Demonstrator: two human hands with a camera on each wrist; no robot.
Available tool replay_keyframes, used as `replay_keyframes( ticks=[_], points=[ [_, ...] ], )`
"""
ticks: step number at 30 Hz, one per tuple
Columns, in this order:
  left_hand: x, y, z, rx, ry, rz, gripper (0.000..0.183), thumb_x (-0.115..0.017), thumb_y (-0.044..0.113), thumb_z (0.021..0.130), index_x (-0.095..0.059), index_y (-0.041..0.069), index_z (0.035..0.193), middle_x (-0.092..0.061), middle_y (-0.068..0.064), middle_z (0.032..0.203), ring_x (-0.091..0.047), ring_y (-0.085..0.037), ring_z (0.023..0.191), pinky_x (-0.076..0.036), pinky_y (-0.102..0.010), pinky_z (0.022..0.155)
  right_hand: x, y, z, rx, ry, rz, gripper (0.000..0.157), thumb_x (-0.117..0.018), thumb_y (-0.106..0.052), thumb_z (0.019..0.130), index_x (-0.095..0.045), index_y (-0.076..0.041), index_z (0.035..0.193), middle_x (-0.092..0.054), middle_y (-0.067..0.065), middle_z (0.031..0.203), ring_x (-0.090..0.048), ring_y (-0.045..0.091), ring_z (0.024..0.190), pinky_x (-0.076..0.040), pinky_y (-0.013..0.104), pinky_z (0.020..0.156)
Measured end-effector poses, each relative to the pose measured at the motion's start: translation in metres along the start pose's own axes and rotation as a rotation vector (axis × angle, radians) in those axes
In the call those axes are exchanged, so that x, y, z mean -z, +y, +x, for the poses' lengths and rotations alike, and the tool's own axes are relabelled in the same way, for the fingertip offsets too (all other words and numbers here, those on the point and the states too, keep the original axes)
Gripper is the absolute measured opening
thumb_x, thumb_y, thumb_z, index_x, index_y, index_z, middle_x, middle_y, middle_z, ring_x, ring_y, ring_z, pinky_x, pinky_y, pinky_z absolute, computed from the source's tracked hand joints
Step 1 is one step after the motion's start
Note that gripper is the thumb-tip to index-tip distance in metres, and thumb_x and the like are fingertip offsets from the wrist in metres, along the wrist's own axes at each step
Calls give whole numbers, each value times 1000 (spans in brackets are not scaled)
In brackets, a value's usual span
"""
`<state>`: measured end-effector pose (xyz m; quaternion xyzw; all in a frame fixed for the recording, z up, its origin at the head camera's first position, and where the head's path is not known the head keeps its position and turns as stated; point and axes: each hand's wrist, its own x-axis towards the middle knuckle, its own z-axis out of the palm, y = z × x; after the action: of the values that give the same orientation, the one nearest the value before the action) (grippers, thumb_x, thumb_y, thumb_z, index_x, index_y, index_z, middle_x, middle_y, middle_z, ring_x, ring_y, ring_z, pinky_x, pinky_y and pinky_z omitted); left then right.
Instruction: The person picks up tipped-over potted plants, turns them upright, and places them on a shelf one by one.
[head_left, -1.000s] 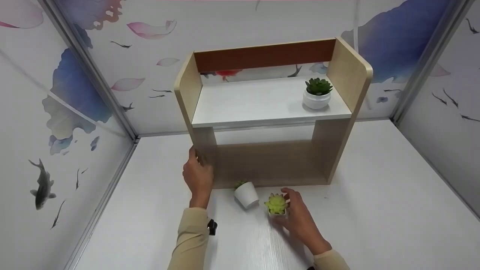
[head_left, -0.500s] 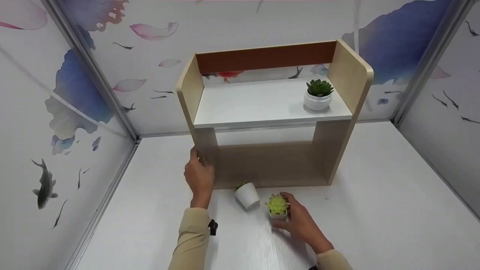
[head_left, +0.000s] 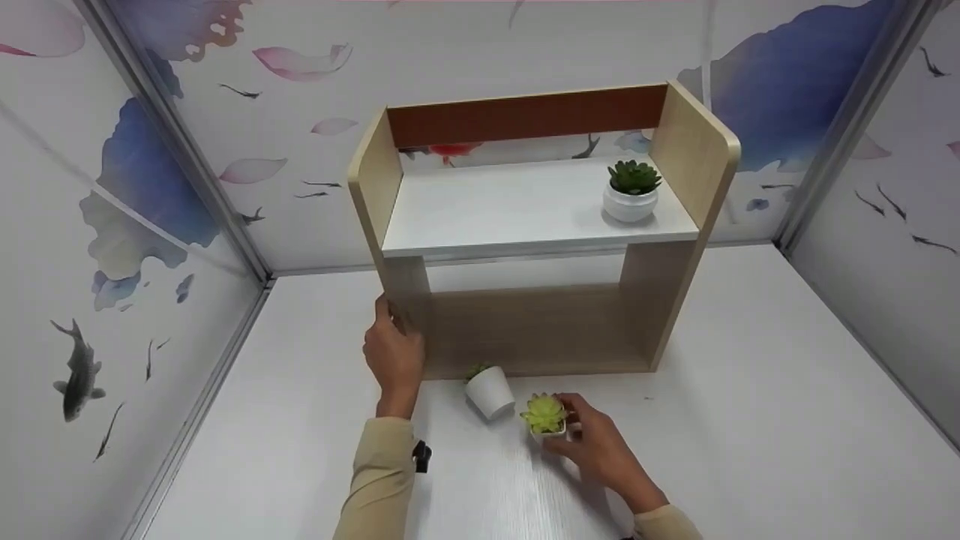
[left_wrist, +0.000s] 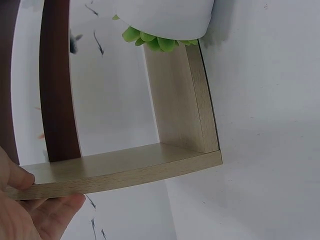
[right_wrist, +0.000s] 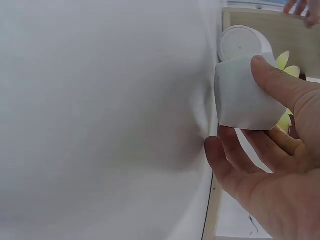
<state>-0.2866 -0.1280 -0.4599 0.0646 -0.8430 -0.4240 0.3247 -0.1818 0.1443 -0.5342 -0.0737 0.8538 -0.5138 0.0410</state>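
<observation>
In the head view my left hand (head_left: 394,356) grips the left side panel of a small wooden desktop shelf (head_left: 540,330). The left wrist view has the thumb on one face of that panel (left_wrist: 125,167) and fingers on the other. My right hand (head_left: 600,442) holds a light green potted succulent (head_left: 544,414) in front of the shelf. Thumb and fingers are around its white angular pot (right_wrist: 245,95) in the right wrist view. A second potted succulent, with a round white pot (head_left: 490,392), lies tipped on its side between the hands, its leaves toward the shelf.
On the right of the white upper shelf board (head_left: 487,206) stands a dark green succulent (head_left: 632,191) in a round white pot. Printed wall panels enclose the white table (head_left: 750,435) at the back and both sides.
The light green succulent has shifted slightly toward the person with my right hand. My left hand stays on the shelf's side panel, and the tipped pot lies as before.
</observation>
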Motion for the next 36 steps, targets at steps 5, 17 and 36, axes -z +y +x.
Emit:
replay_keyframes(
  ticks=[5, 17, 36],
  points=[
    [0, 1, 1, -6, -7, -5, 39, -61, 2, 99, -58, 1, 138, -72, -21, 121, -74, -34, 103, -57, -51, 79, 9, -10, -2, 6, 18, 57, 64, -83, -16, 86, -52, -4, 141, -64, 10, 121, -61, 26, 114, -52, 45, 99],
    [-1, 2, -1, 0, -4, 9, 36, -61, 3, 99, -60, 2, 135, -74, -21, 118, -74, -34, 100, -56, -51, 77, 42, -70, -18, 58, 160, 61, 64, -85, -9, 84, -55, -11, 140, -65, 4, 126, -62, 22, 119, -52, 36, 100],
    [0, 0, 0, 11, 3, 41, 38, -61, 2, 98, -59, 0, 136, -73, -23, 119, -74, -36, 100, -55, -51, 76, 93, -163, -26, 276, 220, 24, 72, -81, -7, 87, -45, -7, 150, -58, 10, 142, -59, 24, 130, -48, 27, 103]
  ],
)
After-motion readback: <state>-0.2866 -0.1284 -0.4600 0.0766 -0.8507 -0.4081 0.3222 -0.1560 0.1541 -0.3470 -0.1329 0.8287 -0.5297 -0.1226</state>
